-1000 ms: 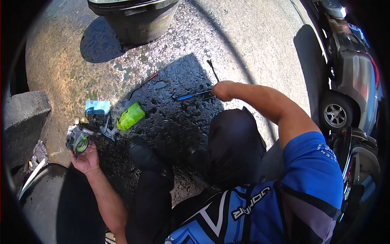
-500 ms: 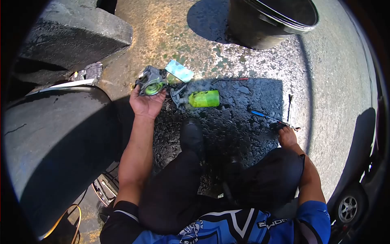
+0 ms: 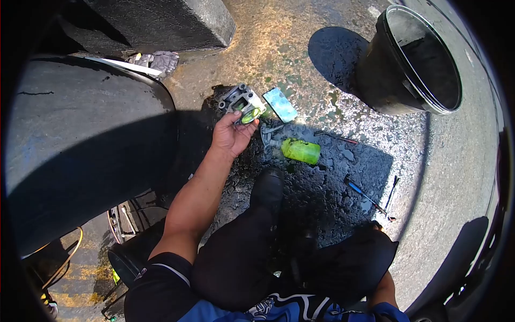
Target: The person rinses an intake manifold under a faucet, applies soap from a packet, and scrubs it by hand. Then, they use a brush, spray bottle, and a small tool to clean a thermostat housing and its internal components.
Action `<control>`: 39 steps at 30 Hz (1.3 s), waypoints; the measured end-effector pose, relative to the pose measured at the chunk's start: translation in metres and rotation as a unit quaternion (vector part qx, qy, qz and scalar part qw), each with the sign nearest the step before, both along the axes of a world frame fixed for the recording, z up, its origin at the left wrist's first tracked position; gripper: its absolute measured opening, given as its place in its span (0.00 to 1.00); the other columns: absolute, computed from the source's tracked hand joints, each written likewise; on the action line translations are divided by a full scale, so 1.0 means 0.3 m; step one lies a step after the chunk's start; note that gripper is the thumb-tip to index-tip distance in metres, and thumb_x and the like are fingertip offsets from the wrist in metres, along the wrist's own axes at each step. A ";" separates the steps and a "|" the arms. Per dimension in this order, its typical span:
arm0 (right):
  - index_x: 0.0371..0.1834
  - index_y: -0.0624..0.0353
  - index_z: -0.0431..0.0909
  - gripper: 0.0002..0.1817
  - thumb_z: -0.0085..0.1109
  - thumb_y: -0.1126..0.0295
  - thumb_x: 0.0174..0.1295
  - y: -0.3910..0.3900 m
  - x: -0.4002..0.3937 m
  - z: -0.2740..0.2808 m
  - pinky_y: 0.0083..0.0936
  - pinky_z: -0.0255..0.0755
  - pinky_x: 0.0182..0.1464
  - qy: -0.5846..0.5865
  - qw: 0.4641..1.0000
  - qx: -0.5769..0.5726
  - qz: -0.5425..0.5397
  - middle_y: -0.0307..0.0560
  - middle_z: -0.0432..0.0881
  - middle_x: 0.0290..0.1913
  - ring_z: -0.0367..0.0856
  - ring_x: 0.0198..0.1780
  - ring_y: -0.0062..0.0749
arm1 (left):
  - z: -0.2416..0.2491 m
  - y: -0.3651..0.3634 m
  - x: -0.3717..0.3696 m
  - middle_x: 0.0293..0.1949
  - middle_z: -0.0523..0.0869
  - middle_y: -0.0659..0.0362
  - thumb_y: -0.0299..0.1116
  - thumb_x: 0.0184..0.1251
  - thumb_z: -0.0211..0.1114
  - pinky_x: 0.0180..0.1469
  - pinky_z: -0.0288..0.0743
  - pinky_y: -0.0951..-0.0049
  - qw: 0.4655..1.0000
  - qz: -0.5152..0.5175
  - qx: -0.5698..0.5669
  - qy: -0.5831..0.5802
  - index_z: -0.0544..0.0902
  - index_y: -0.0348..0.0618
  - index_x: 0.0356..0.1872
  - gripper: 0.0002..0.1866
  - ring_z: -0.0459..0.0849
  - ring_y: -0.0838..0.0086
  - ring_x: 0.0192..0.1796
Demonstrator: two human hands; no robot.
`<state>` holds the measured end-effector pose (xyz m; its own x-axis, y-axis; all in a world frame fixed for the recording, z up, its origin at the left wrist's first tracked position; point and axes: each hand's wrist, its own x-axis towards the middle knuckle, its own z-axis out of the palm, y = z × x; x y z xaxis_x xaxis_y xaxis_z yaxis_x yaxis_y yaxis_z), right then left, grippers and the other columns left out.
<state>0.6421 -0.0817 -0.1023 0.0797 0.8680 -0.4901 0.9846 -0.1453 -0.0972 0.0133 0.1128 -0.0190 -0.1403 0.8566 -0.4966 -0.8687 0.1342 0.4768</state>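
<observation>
My left hand (image 3: 233,137) is closed around a brake caliper (image 3: 236,101), a grey metal casting with bright green in its opening, and holds it up over the ground. Just right of the caliper lies a flat light-blue rectangular piece (image 3: 280,104). A spray bottle of green liquid (image 3: 301,151) rests on its side below that. My right hand (image 3: 378,227) is mostly hidden by my right knee, its fingers barely showing. Nearest to it are a blue-handled screwdriver (image 3: 355,188) and a thin dark tool (image 3: 392,194) on the ground.
A large black bucket (image 3: 370,80) stands at the upper right. Another thin tool with a red end (image 3: 337,137) lies beyond the bottle. A big dark curved body (image 3: 91,129) fills the left, with a concrete block (image 3: 161,24) behind it. The ground is wet and shaded around my shoes.
The view has shifted, moving the scene down and right. The caliper has turned in my left hand, showing another side. My right hand has drawn back behind my knee, away from the screwdriver.
</observation>
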 end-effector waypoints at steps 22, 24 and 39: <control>0.46 0.63 0.79 0.11 0.51 0.71 0.65 0.095 0.035 0.262 0.35 0.80 0.41 0.146 0.966 -0.168 -0.130 0.50 0.87 0.35 0.86 0.37 0.36 | -0.008 0.046 0.061 0.50 0.87 0.56 0.47 0.65 0.64 0.48 0.77 0.57 0.998 0.018 -0.053 -0.013 0.81 0.46 0.54 0.22 0.85 0.61 0.50; 0.46 0.63 0.79 0.12 0.50 0.71 0.65 0.187 0.022 0.314 0.34 0.80 0.41 0.187 0.953 -0.200 -0.130 0.49 0.88 0.34 0.86 0.37 0.34 | -0.011 0.056 0.059 0.51 0.87 0.57 0.47 0.64 0.64 0.47 0.76 0.58 0.998 0.012 -0.054 0.002 0.81 0.48 0.55 0.22 0.85 0.61 0.51; 0.40 0.59 0.83 0.28 0.40 0.47 0.76 0.847 -0.992 0.816 0.50 0.74 0.53 0.280 0.939 -0.061 0.188 0.60 0.86 0.39 0.82 0.48 0.60 | 0.089 0.132 0.044 0.56 0.86 0.57 0.43 0.66 0.65 0.58 0.74 0.61 0.985 -0.038 0.129 -0.112 0.81 0.44 0.58 0.22 0.84 0.64 0.57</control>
<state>0.3446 0.1724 0.1426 -0.5207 0.7185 -0.4611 0.7679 0.1581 -0.6208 0.0264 0.1524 0.0077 0.0174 0.9618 -0.2730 -0.9481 0.1026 0.3010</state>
